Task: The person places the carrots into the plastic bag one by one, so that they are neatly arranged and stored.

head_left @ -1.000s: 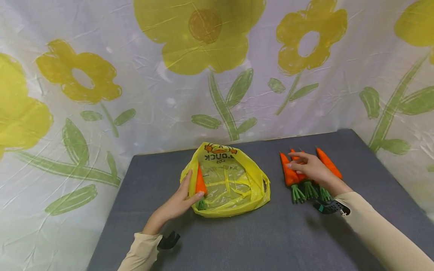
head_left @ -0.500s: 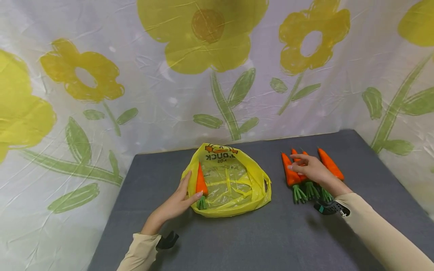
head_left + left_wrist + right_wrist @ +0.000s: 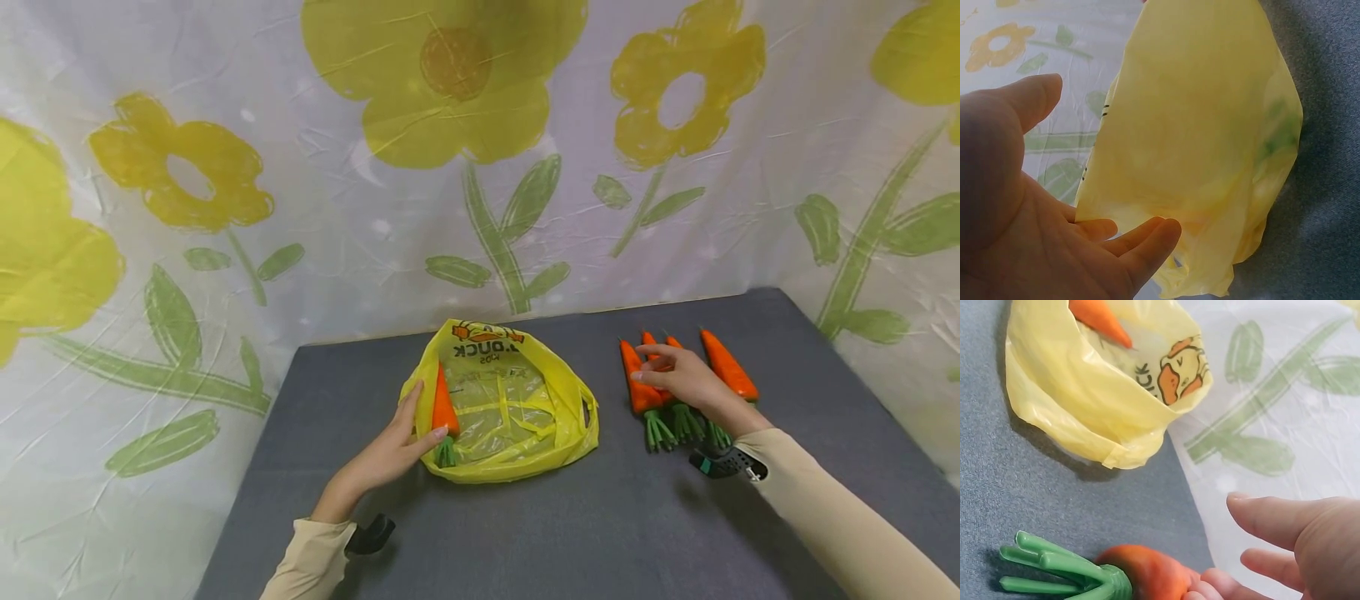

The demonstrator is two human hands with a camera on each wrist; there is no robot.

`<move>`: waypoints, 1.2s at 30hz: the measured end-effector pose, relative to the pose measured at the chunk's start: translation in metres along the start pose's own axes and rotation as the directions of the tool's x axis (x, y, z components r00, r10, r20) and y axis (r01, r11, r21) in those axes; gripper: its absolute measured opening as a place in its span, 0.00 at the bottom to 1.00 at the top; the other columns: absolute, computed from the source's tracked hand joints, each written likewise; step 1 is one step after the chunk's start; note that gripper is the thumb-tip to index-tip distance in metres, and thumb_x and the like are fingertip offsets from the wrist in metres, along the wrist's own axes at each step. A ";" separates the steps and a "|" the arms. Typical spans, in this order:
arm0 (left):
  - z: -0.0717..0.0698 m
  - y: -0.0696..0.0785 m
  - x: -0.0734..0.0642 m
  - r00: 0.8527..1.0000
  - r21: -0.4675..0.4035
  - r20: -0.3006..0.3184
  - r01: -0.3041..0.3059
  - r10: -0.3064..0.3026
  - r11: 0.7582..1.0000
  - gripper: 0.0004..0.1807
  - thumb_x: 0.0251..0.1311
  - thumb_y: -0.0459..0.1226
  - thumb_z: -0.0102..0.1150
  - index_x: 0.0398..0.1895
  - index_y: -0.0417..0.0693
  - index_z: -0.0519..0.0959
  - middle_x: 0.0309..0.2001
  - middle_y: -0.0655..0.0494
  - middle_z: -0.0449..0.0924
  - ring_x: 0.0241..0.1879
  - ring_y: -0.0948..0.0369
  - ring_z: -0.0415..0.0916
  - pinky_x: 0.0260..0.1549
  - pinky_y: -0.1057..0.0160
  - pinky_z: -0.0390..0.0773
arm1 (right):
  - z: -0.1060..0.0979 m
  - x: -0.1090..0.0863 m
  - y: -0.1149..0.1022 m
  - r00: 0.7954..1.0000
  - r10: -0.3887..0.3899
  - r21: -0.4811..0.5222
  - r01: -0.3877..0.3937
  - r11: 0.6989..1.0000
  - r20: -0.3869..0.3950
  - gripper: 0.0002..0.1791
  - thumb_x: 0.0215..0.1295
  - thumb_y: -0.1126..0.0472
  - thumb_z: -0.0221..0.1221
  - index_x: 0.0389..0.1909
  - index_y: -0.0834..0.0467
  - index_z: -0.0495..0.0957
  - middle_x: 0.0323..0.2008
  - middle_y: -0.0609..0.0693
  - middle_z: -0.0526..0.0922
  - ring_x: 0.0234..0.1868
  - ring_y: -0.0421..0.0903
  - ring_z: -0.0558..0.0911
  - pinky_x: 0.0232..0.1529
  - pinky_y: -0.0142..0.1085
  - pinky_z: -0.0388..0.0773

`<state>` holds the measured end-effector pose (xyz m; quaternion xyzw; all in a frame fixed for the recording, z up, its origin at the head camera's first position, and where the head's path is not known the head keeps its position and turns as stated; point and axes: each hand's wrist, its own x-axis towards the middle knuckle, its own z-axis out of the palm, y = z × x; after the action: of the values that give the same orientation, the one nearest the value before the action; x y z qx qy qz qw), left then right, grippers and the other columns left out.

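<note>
A yellow plastic bag (image 3: 577,417) with a printed duck lies with its mouth spread on the grey table. Inside, along its left wall, is an orange carrot (image 3: 444,407) with green stalks. My left hand (image 3: 386,446) is at the bag's left side; the left wrist view has its fingers against the outer plastic and the thumb apart from it. Over the carrots on the right, my right hand (image 3: 686,379) is held with thumb and fingers apart. In the right wrist view its lower fingertips meet the tapering part of a carrot (image 3: 1147,575).
Several carrots lie side by side at the right, stalks toward me; the leftmost carrot (image 3: 637,383) is nearest the bag, the rightmost carrot (image 3: 727,367) farthest. A white curtain (image 3: 360,275) printed with yellow flowers hangs behind the table (image 3: 510,542).
</note>
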<state>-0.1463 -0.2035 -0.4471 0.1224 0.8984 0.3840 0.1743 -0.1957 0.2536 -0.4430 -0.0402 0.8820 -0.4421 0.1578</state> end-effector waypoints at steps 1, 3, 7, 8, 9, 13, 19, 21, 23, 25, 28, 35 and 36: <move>0.000 0.000 0.000 1.000 -0.001 0.001 0.000 0.000 1.000 0.52 0.70 0.55 0.52 0.80 0.51 0.28 0.81 0.46 0.26 0.80 0.43 0.29 0.73 0.33 0.44 | 0.001 0.000 -0.001 1.000 -0.001 -0.001 0.001 1.000 -0.001 0.40 0.69 0.44 0.60 0.75 0.60 0.60 0.60 0.66 0.74 0.56 0.57 0.78 0.50 0.45 0.79; 0.000 0.000 0.000 1.000 -0.004 0.005 0.003 -0.003 1.000 0.53 0.70 0.56 0.52 0.80 0.51 0.28 0.81 0.46 0.26 0.80 0.43 0.29 0.73 0.33 0.44 | 0.002 0.000 -0.001 1.000 -0.001 -0.006 0.001 1.000 -0.007 0.40 0.69 0.44 0.60 0.74 0.60 0.60 0.60 0.66 0.74 0.57 0.58 0.77 0.50 0.45 0.78; 0.001 0.000 0.000 1.000 -0.010 0.008 0.005 -0.005 1.000 0.53 0.69 0.56 0.53 0.80 0.51 0.28 0.81 0.46 0.26 0.80 0.43 0.29 0.73 0.33 0.44 | 0.004 0.001 -0.003 1.000 0.002 -0.001 -0.003 1.000 -0.021 0.38 0.69 0.47 0.60 0.74 0.60 0.61 0.61 0.66 0.75 0.59 0.60 0.76 0.50 0.45 0.78; 0.001 0.000 0.000 1.000 -0.012 0.008 0.006 -0.006 1.000 0.53 0.69 0.56 0.53 0.80 0.51 0.28 0.81 0.46 0.26 0.80 0.43 0.29 0.73 0.33 0.44 | 0.005 0.001 -0.003 1.000 0.003 -0.004 -0.003 1.000 -0.027 0.38 0.69 0.48 0.60 0.74 0.61 0.61 0.61 0.66 0.75 0.59 0.60 0.76 0.50 0.45 0.78; 0.001 -0.001 0.000 1.000 -0.013 0.008 0.006 -0.006 1.000 0.53 0.69 0.56 0.53 0.80 0.51 0.28 0.81 0.46 0.26 0.80 0.43 0.29 0.73 0.34 0.44 | 0.006 0.002 -0.003 0.999 0.006 -0.005 -0.006 1.000 -0.033 0.37 0.69 0.50 0.61 0.73 0.61 0.62 0.61 0.66 0.75 0.60 0.61 0.76 0.51 0.46 0.78; 0.001 -0.002 0.000 1.000 -0.015 0.009 0.009 -0.009 1.000 0.53 0.69 0.56 0.53 0.80 0.50 0.28 0.81 0.47 0.25 0.80 0.44 0.28 0.74 0.34 0.42 | 0.008 0.003 -0.002 0.999 0.020 -0.015 -0.020 1.000 -0.050 0.35 0.69 0.54 0.60 0.73 0.62 0.62 0.62 0.68 0.74 0.61 0.63 0.75 0.52 0.49 0.78; 0.000 -0.002 -0.001 1.000 -0.008 0.008 0.025 -0.025 1.000 0.53 0.69 0.56 0.53 0.80 0.51 0.28 0.81 0.45 0.26 0.80 0.42 0.29 0.73 0.33 0.44 | 0.014 0.007 -0.004 0.998 0.012 -0.040 -0.014 0.999 -0.069 0.32 0.68 0.61 0.59 0.71 0.64 0.65 0.60 0.68 0.75 0.58 0.62 0.77 0.51 0.47 0.79; 0.000 -0.002 -0.001 1.000 -0.008 0.004 0.027 -0.027 1.000 0.53 0.69 0.56 0.53 0.80 0.51 0.28 0.81 0.45 0.26 0.80 0.42 0.29 0.73 0.33 0.44 | 0.016 0.008 -0.004 0.997 0.005 -0.056 -0.010 0.998 -0.078 0.30 0.66 0.64 0.59 0.69 0.65 0.67 0.59 0.68 0.76 0.56 0.61 0.77 0.49 0.46 0.80; 0.000 -0.002 -0.001 1.000 -0.010 0.002 0.026 -0.026 1.000 0.53 0.69 0.56 0.53 0.80 0.52 0.28 0.81 0.45 0.26 0.80 0.42 0.30 0.73 0.33 0.44 | 0.018 0.009 -0.005 0.996 0.008 -0.063 -0.013 0.998 -0.086 0.29 0.65 0.67 0.59 0.68 0.66 0.68 0.58 0.68 0.76 0.55 0.61 0.78 0.47 0.45 0.81; 0.000 -0.002 -0.001 1.000 -0.017 0.003 0.024 -0.024 1.000 0.53 0.70 0.55 0.53 0.80 0.52 0.28 0.81 0.45 0.26 0.80 0.42 0.29 0.73 0.33 0.44 | 0.020 0.010 -0.005 0.996 0.010 -0.065 -0.017 0.998 -0.094 0.29 0.64 0.69 0.60 0.67 0.66 0.69 0.58 0.69 0.76 0.54 0.61 0.79 0.46 0.44 0.82; 0.000 -0.002 0.000 1.000 -0.028 0.007 0.025 -0.025 0.999 0.52 0.70 0.54 0.53 0.80 0.52 0.27 0.81 0.46 0.25 0.80 0.43 0.28 0.73 0.33 0.44 | 0.022 0.012 -0.005 0.994 0.016 -0.062 -0.022 0.998 -0.106 0.29 0.63 0.71 0.61 0.66 0.67 0.70 0.57 0.69 0.76 0.51 0.61 0.80 0.44 0.43 0.83; 0.000 -0.003 -0.001 1.000 -0.042 0.012 0.019 -0.018 0.999 0.53 0.70 0.55 0.53 0.80 0.52 0.27 0.81 0.47 0.24 0.80 0.43 0.27 0.73 0.33 0.43 | 0.025 0.012 -0.002 0.990 -0.017 -0.110 0.002 0.994 -0.138 0.30 0.61 0.69 0.64 0.65 0.67 0.71 0.57 0.69 0.77 0.48 0.58 0.80 0.44 0.44 0.82; 0.000 -0.004 -0.001 1.000 -0.041 0.012 0.019 -0.019 0.999 0.53 0.70 0.54 0.53 0.80 0.52 0.27 0.81 0.47 0.24 0.80 0.43 0.27 0.73 0.33 0.43 | 0.025 0.012 -0.001 0.989 -0.027 -0.125 0.009 0.992 -0.143 0.30 0.61 0.69 0.65 0.65 0.68 0.71 0.56 0.69 0.77 0.47 0.58 0.80 0.44 0.45 0.82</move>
<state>-0.1452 -0.2061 -0.4496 0.1125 0.8905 0.3999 0.1855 -0.1990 0.2309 -0.4589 -0.0259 0.9165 -0.3896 0.0866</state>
